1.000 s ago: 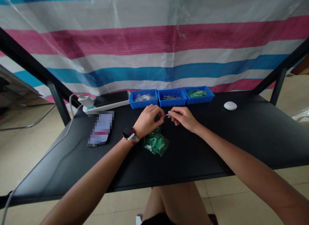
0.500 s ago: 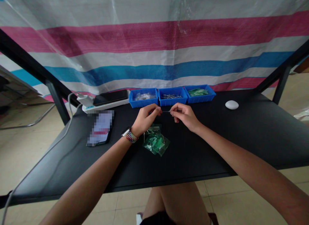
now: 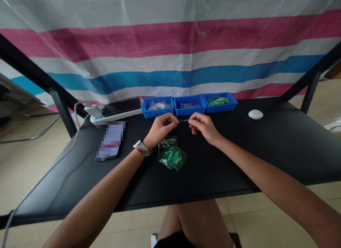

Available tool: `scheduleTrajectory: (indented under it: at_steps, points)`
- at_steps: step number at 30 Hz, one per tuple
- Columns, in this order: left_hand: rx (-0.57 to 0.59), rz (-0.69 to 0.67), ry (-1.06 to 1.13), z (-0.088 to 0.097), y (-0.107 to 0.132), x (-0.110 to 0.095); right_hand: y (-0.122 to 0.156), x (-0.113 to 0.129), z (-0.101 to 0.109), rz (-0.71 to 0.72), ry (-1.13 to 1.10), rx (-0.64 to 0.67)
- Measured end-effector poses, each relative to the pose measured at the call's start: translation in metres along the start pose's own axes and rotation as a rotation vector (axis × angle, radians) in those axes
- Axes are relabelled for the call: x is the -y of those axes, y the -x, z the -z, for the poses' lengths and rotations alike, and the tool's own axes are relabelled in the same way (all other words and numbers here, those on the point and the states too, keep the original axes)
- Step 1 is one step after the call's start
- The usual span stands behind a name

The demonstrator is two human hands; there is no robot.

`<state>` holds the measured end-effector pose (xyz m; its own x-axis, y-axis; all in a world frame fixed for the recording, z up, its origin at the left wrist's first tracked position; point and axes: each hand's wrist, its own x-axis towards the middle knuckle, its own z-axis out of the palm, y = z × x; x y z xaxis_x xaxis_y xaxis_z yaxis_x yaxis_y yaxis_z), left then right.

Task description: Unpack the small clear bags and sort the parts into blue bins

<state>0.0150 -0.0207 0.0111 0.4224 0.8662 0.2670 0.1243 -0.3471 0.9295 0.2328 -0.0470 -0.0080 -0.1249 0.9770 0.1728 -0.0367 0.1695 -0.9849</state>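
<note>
Between my two hands, just in front of the blue bins, stretches a thin metal rod [image 3: 183, 120], too small to tell whether it is a screw or a pin. My left hand [image 3: 164, 124] pinches its left end with thumb and fingers. At the other end, the fingertips of my right hand [image 3: 201, 125] are closed on it, near a slightly thicker, lighter part. Below my left hand lie small clear-green bags [image 3: 173, 158] with green pieces and metal pins inside. Past the hands, the middle blue bin [image 3: 189, 111] holds loose metal pins or screws.
The left blue bin [image 3: 157, 113] has small clear pieces, and the right blue bin [image 3: 221, 108] green packets. Further left are a white power strip [image 3: 117, 117] with a dark phone [image 3: 122, 106] on it, a second phone [image 3: 111, 141] and a cable. A white mouse [image 3: 255, 114] sits right.
The rod shows a little more between my hands, its thicker part now visible by my right fingertips. Both hands stay nearly in place, and the bags and bins lie as before.
</note>
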Motion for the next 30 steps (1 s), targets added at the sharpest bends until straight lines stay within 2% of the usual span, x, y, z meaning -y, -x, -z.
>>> scheduleTrajectory:
  at_steps: [6, 17, 30]
  points:
    - [-0.024, -0.020, -0.003, -0.0009, 0.0005, -0.0012, 0.0003, 0.0027, 0.0004, -0.051, 0.002, 0.014]
    - [0.011, 0.102, 0.014, 0.0016, -0.0001, -0.0001, 0.0034, 0.0036, -0.0021, 0.082, 0.013, -0.017]
    - [0.019, 0.091, 0.008, -0.0001, 0.0006, -0.0011, 0.0031, 0.0015, -0.0029, 0.087, 0.025, -0.051]
